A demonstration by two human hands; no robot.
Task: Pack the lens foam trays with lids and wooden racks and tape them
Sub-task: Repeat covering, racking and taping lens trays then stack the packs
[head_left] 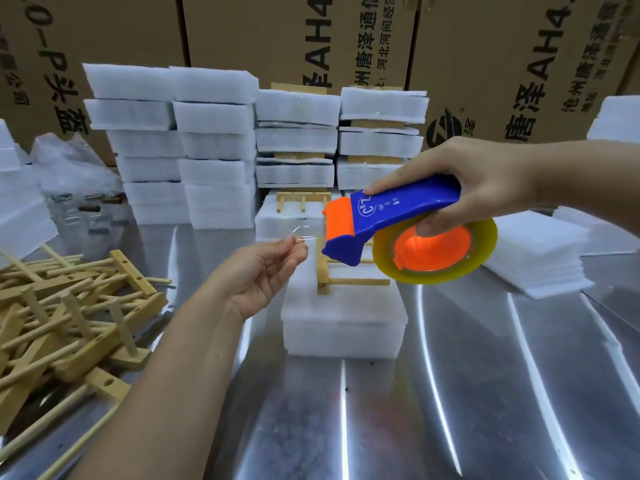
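Note:
A white foam tray (343, 327) with its lid on sits mid-table, and a wooden rack (349, 280) lies on top of it. Above the tray my right hand (474, 178) grips a blue and orange tape dispenser (398, 220) loaded with a roll of clear tape. My left hand (266, 268) hovers palm up to the left of the dispenser and pinches the free end of the clear tape (301, 235) between thumb and fingertips. A short strip of tape stretches from those fingers to the dispenser's orange blade.
A second foam tray with a rack (294, 209) lies behind. Stacks of packed foam trays (214, 147) stand along the back, before cardboard cartons (277, 36). Loose wooden racks (69, 317) are piled at the left. Flat foam lids (540, 258) lie at the right on the metal table (450, 393).

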